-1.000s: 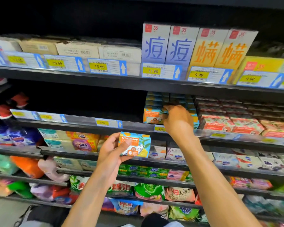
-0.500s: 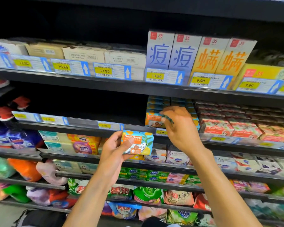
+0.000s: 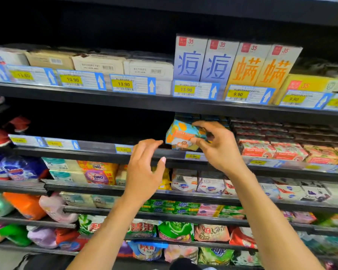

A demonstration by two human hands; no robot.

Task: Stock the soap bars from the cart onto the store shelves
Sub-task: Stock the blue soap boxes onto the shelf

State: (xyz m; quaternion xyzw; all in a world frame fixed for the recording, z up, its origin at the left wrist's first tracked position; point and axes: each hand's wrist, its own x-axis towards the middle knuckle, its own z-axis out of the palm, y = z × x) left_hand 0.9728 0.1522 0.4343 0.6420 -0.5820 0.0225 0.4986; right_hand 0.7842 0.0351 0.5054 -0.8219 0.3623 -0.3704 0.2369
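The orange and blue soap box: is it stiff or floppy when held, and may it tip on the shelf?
Probably stiff: the soap box shows straight edges while the right hand pinches it. Likely stable laid flat, as the stacked red boxes beside it lie.

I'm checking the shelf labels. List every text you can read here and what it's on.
"痘": blue boxes.
"螨": orange boxes.
"10.90": price tag below cartons.
"13.90": price tag below blue boxes.
"9.90": price tag below orange boxes.
"OMO": detergent pack.
"Goat Soap": red soap boxes.
Too blurred: soap bar in right hand.
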